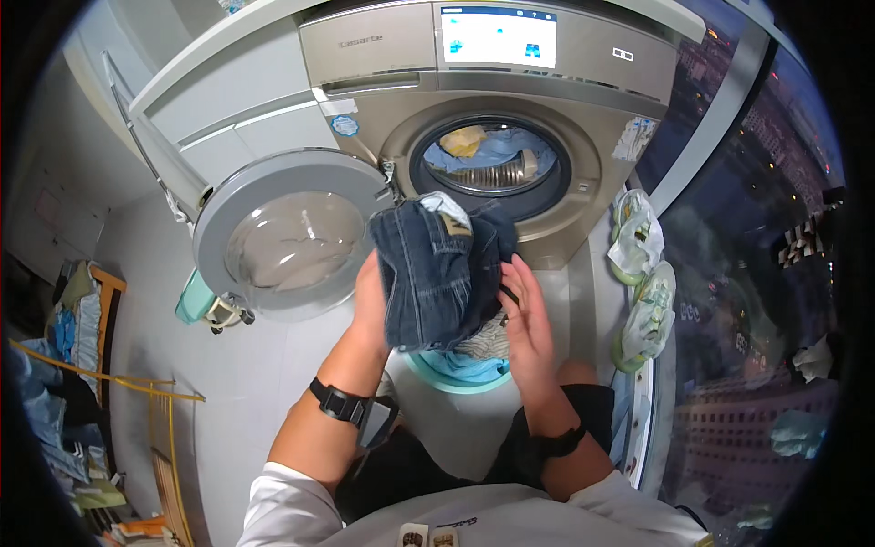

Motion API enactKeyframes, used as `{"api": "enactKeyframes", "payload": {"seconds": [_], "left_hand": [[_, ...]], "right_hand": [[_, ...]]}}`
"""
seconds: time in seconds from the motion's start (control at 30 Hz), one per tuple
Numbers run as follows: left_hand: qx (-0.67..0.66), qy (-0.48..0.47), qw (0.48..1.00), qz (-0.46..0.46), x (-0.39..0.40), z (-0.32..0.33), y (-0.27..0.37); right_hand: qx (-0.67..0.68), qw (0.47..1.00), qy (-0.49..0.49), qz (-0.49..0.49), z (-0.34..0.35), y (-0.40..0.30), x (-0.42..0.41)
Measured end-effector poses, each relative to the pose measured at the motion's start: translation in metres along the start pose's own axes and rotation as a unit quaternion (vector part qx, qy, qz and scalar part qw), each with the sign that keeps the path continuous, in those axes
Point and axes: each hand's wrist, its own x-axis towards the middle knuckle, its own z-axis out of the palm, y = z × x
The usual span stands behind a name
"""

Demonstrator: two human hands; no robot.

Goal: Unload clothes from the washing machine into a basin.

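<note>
Between my two hands is a bunched pair of dark blue denim jeans [427, 273], its pocket and a leather-like patch showing. My left hand [370, 297] grips the left side, most of its fingers hidden behind the cloth. On the other side my right hand [528, 318] supports the denim, fingers extended along its edge. Below hangs a light green basin [472, 390] with a striped cloth [487, 342] and a bright blue cloth [472, 366] in it. Ahead is the front-loading washing machine [581, 116]; its drum [502, 179] holds light blue and yellow fabric.
The round washer door [301, 232] stands swung out to the left. Behind it is a small mint-green wheeled item [198, 297]. Bagged green items [636, 236] line the window ledge at right. A yellow rack [167, 444] and piled clothes [51, 396] are at far left.
</note>
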Motion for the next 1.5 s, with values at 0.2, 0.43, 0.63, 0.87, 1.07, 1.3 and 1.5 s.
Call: {"api": "enactKeyframes", "payload": {"seconds": [0.2, 0.43, 0.63, 0.87, 1.07, 1.3, 1.5], "left_hand": [[0.392, -0.135, 0.91, -0.005, 0.001, 0.012, -0.025], [0.436, 0.047, 0.898, -0.036, 0.028, -0.025, -0.01], [0.603, 0.017, 0.714, -0.356, 0.023, -0.063, -0.029], [0.115, 0.02, 0.946, -0.302, 0.008, -0.035, -0.076], [0.346, 0.023, 0.932, -0.107, 0.029, -0.016, 0.003], [0.603, -0.12, 0.787, -0.051, 0.041, 0.053, 0.071], [0.609, -0.137, 0.779, -0.057, 0.034, 0.11, 0.099]], "right_hand": [[-0.126, 0.991, 0.028, 0.03, 0.018, -0.013, 0.004], [0.151, 0.926, 0.297, 0.179, -0.007, -0.025, 0.029], [0.268, 0.923, 0.257, 0.097, 0.013, -0.081, 0.061], [-0.141, 0.968, 0.204, -0.043, -0.017, -0.036, 0.049], [0.087, 0.935, 0.301, 0.168, -0.036, -0.032, 0.032], [-0.017, 0.887, 0.325, 0.327, -0.114, 0.052, 0.005], [-0.129, 0.903, 0.275, 0.302, -0.131, 0.068, 0.008]]}}
